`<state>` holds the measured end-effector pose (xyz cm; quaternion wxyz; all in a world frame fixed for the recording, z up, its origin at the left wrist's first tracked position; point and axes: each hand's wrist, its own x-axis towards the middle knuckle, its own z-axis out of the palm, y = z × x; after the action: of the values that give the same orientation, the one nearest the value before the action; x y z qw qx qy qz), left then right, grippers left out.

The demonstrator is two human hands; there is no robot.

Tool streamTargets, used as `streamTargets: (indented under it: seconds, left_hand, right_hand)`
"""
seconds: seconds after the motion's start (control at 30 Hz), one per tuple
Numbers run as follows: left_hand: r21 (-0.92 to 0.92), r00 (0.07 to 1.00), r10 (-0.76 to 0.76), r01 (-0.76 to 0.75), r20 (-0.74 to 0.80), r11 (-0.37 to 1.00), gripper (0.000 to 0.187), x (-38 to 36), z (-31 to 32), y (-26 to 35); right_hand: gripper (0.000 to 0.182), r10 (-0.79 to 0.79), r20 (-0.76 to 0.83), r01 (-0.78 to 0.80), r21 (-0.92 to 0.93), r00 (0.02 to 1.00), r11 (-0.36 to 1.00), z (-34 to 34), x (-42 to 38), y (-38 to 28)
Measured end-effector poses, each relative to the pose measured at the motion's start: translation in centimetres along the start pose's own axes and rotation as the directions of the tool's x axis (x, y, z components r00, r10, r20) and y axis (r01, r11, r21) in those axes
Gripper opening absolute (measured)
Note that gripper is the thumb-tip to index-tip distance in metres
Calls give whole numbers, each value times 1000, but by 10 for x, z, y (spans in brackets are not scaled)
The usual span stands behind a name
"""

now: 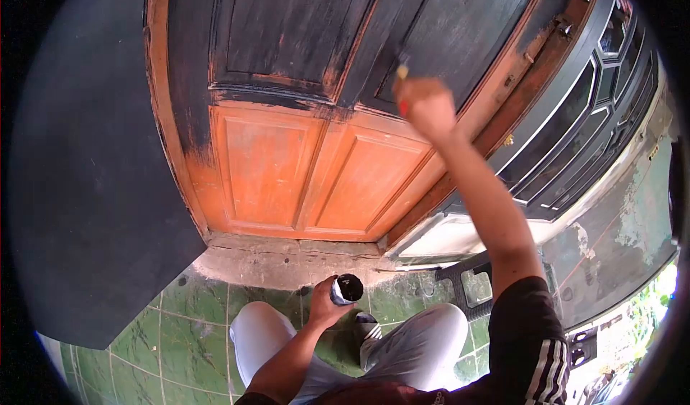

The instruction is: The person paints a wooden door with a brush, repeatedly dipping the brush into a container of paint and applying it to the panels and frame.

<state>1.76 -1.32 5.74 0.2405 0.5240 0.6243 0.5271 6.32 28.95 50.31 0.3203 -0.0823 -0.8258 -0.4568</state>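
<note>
My right hand (425,107) is raised against the upper right panel of the wooden door (273,171), its fingers closed round a paintbrush (402,71). Motion smears the brush, and its bristle end overlaps the dark panel. Black paint covers the door's upper part in streaks, with orange showing through at the mouldings; the lower panels are orange. Low between my knees, my left hand (329,306) grips a small paint can (348,288) from the side. The can's open top faces me and looks black inside.
Dark grey wall (93,168) stands left of the door. A black window grille (568,143) with white lines is to the right. Below it sits a black plastic stool or crate (471,290). Green tiles (190,340) cover the floor under a worn concrete doorstep (266,265).
</note>
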Motion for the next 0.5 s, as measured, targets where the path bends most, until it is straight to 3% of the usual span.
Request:
streamTargets:
  seconds: [0.03, 0.1, 0.2, 0.23, 0.3, 0.37, 0.43, 0.47, 0.5]
  left_hand:
    - [-17, 1000, 3, -3, 11, 1000, 90, 0, 1, -2]
    - [-44, 1000, 16, -16, 12, 999, 91, 3, 5, -9]
    - [-73, 1000, 28, -27, 11, 997, 92, -2, 11, -17]
    - [-85, 999, 25, -23, 21, 996, 91, -2, 11, -18]
    - [-104, 999, 17, -13, 45, 995, 90, -1, 8, -18]
    - [-116, 998, -2, 10, 69, 993, 89, -1, 4, -17]
    - [-81, 1000, 13, -12, 11, 997, 87, 0, -6, -3]
    - [-93, 1000, 23, -22, 8, 995, 84, -1, -4, -14]
    - [-106, 999, 35, -34, 2, 994, 81, 0, -2, -24]
  right_hand:
    - [9, -32, 15, 30, 126, 999, 992, 16, -24, -19]
    - [8, 44, 218, -112, 307, 975, 945, 13, -52, -58]
    - [12, 280, 53, -251, 620, 958, 743, 5, -61, -71]
    - [16, 496, 111, -421, 703, 861, 574, 16, -73, -64]
    - [24, 804, 286, -603, 790, 522, 110, 47, -108, -36]
    - [28, 892, 398, -607, 769, 213, -198, 36, -136, -19]
    - [28, 960, 210, -626, 778, 187, -49, 45, -182, -6]
    - [23, 988, 117, -682, 732, 99, -18, 41, -188, -9]
    - [22, 996, 48, -768, 640, 72, 25, 37, -185, -17]
